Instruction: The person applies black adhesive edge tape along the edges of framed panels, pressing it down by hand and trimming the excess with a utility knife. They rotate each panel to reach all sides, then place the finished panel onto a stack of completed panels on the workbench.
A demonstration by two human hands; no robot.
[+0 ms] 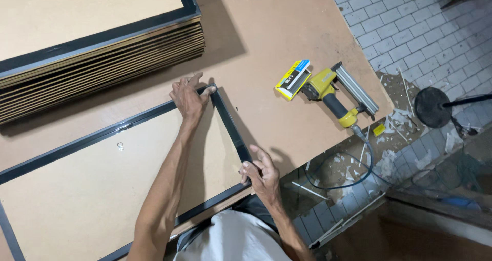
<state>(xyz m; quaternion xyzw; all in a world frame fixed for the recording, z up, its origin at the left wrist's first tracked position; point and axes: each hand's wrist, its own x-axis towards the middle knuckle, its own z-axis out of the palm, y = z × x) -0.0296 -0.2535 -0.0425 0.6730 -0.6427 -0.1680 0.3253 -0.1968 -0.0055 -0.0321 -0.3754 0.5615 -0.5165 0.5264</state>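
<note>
Spreading across most of the view, a brown board worktable [287, 30] carries everything, with a stack of framed panels [97, 51] piled at its far left corner. On the table in front of the person lies the black frame [231, 127] with a tan backing board [92, 189] set inside it, a small metal fitting [120, 146] resting on that board. The left hand [188, 98] presses flat on the far right corner of the frame, fingers spread wide over the joint. The right hand [261, 173] pinches the near right corner, thumb and fingertips closed on the black rail. Judging by this, the step in hand is squaring and seating the frame's right side around the backing. A next move would call for steady pressure at both corners so the rail stays flush. Well apart to the right lie a yellow pneumatic nailer [333, 94] and a yellow box of fasteners [293, 79], both untouched.
</note>
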